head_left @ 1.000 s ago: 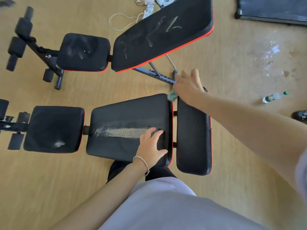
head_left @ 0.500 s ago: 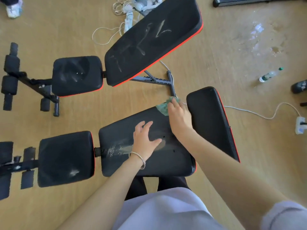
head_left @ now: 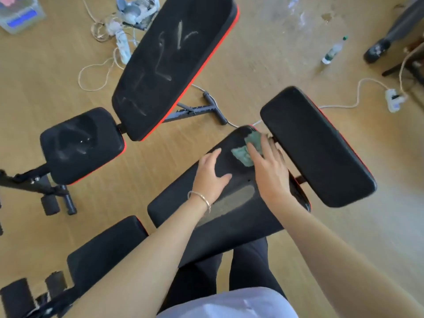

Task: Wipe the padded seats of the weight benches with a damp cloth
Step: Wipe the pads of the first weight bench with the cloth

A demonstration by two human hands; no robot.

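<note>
1. The long pad point(head_left: 241, 230) of the near bench lies right in front of my legs, so both hands reach it without stretching. A grey dusty streak point(head_left: 234, 201) runs down its middle, unwiped.
2. The far bench point(head_left: 174, 65) stands beyond it, its raised pad smeared with pale marks. I judge its turn comes later.
3. My right hand point(head_left: 270, 175) lies near the pad's far right corner, fingers straight and pressed flat on the cloth, so the whole palm bears down as it rubs.
4. My left hand point(head_left: 210, 177) rests just beside it toward the pad's far edge, fingers spread flat, holding nothing. I think it steadies me and the bench.
5. The green cloth point(head_left: 241, 154) sits crumpled under my right fingertips at that corner, partly showing.
</note>
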